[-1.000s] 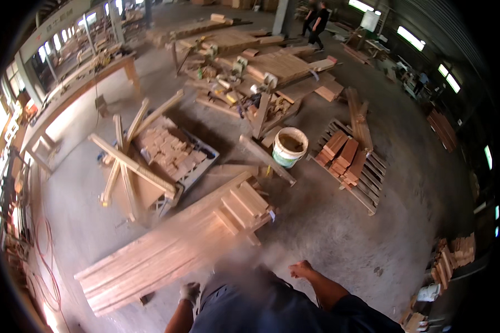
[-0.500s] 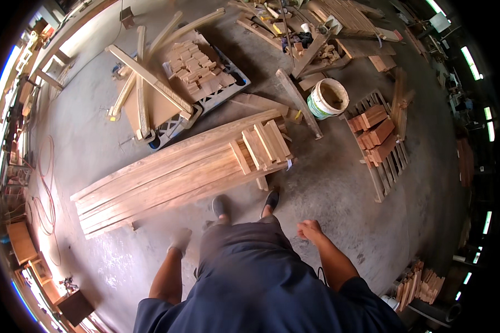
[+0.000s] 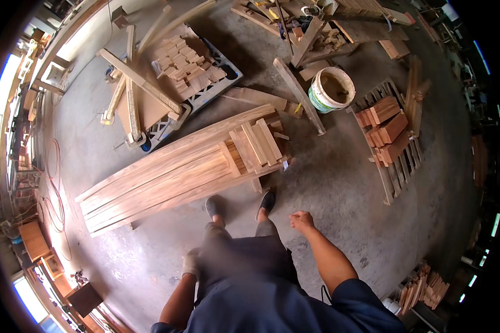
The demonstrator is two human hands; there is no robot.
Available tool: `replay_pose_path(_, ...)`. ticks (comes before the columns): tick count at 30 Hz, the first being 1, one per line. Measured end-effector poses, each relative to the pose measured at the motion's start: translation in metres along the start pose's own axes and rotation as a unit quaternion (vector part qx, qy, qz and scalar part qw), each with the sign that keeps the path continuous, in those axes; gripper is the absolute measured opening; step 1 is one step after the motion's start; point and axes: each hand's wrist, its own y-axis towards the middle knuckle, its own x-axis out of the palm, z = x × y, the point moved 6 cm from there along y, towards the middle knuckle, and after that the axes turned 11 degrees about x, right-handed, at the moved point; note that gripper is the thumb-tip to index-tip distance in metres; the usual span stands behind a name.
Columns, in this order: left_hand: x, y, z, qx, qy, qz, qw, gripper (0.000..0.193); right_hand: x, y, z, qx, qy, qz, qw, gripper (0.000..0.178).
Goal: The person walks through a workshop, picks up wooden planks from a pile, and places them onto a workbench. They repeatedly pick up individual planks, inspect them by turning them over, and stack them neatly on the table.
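Both hands are hanging empty: the right hand is curling its grip loosely together on nothing, while the left hand is dangling at the hip, fingers too blurred to tell apart or together. Ahead of the shoes, the long stack of planks is lying on the floor, its long axis running from lower left up to the right. Short boards are sitting crosswise on its right end, and the right hand is the nearer one to them. Beyond, a white bucket is standing beside a pallet of reddish blocks. Compared with a half second ago, the stack is sitting closer under the feet and the right hand is swinging further forward.
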Motion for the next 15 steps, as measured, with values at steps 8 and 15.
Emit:
replay_pose_path(8, 0.047, 0.037, -0.006, -0.022, 0.086, -0.155, 0.984, 0.038, 0.016, 0.044, -0.027, -0.04, -0.139, 0.053, 0.988, 0.045)
replay_pose_path(15, 0.055, 0.065, 0.053, -0.099, 0.138, -0.203, 0.964, 0.069, 0.04, 0.083, -0.101, -0.071, -0.224, 0.134, 0.963, 0.06)
